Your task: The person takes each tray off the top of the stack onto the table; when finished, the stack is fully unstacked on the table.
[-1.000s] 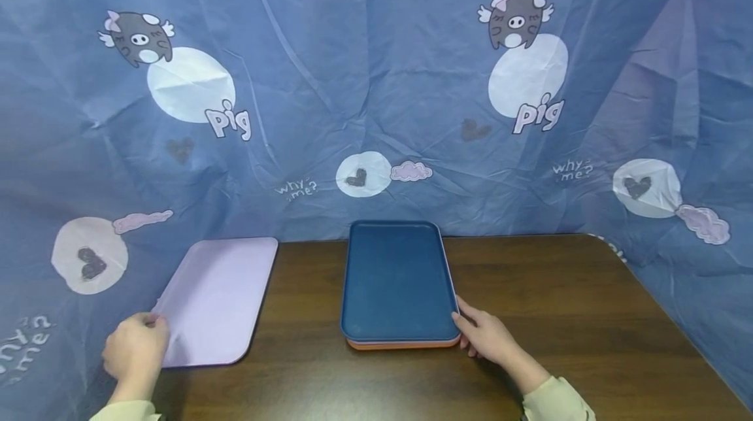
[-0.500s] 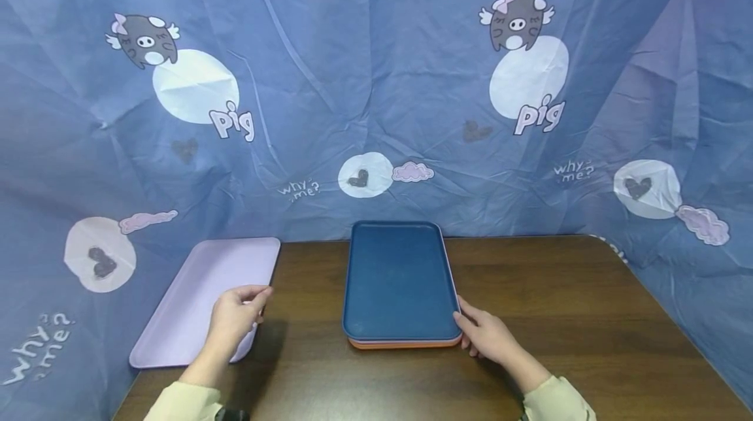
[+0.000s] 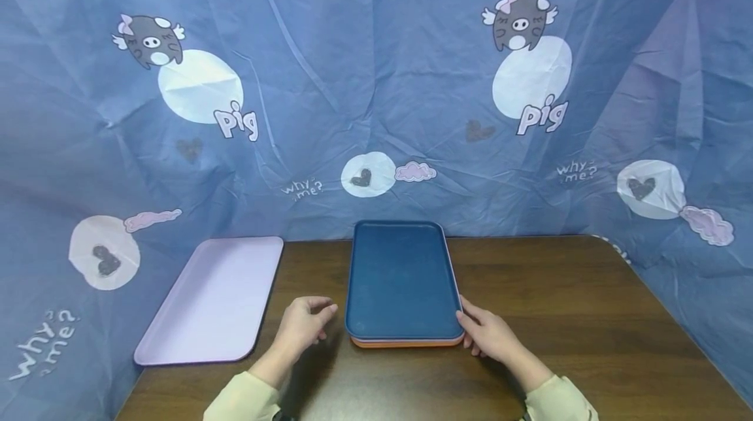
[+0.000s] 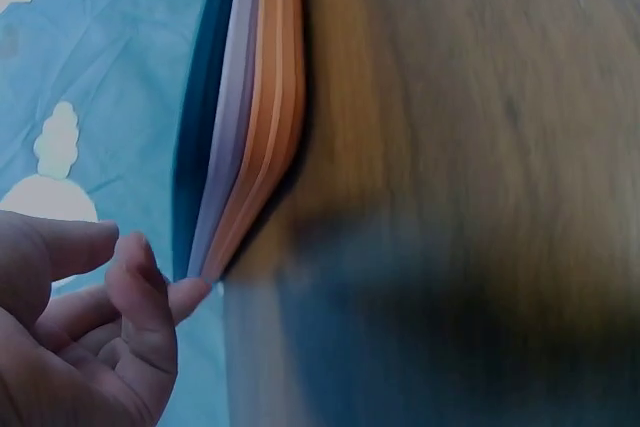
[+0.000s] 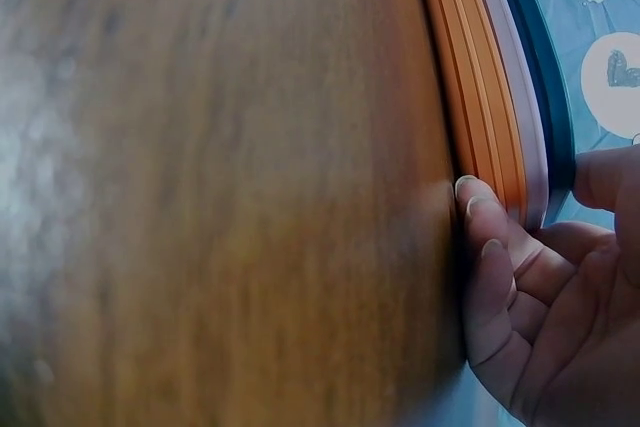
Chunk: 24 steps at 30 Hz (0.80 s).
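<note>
A stack of trays stands at mid-table in the head view. Its top is a dark blue tray (image 3: 402,284), with a thin lilac tray (image 5: 520,97) under it and orange trays (image 5: 485,117) at the bottom. My right hand (image 3: 487,335) holds the stack at its near right corner, thumb at the blue rim and fingertips low against the orange sides. My left hand (image 3: 306,321) is just left of the stack, fingers loosely bent, nothing in it. Farther left, a separate lilac tray (image 3: 217,303) lies on the table.
The brown wooden table (image 3: 553,303) ends at a blue cloth backdrop (image 3: 412,81) printed with pigs, hearts and clouds. The cloth hangs behind the trays and along both sides.
My left hand has left the near left edge of the separate lilac tray and moved right, across it, to beside the stack. My right hand stays at the stack's corner.
</note>
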Available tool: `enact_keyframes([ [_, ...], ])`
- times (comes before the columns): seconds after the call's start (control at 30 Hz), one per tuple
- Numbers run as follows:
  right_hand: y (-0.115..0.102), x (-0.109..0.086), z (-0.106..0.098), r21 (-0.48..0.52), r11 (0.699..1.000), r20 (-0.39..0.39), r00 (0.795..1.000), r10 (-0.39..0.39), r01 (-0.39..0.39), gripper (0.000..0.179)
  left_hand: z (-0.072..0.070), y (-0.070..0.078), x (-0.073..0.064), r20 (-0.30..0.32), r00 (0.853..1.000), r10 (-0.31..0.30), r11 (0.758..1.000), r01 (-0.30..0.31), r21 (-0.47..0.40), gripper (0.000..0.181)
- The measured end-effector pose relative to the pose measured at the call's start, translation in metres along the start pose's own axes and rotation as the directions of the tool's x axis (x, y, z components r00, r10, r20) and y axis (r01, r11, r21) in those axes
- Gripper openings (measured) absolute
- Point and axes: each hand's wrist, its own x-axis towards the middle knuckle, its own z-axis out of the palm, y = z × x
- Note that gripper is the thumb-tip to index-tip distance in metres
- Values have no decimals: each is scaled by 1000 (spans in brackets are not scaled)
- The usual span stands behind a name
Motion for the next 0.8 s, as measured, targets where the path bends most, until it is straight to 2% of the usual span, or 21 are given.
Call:
enact_keyframes([
  [0.2,0,1,0,-4,1000,5,1000,3,-3,56,17,0,-1,48,999,16,1000,-16,-5,43],
  [0.4,1,2,0,-10,1000,11,1000,11,-11,56,28,1,-4,83,996,36,999,-34,-23,41],
  [0.5,1,2,0,-11,1000,8,1000,3,-3,55,33,1,-6,79,996,51,998,-48,-30,36],
  [0.8,-1,-1,4,-39,998,-37,998,-47,46,51,39,4,-8,73,992,105,994,-108,29,33],
])
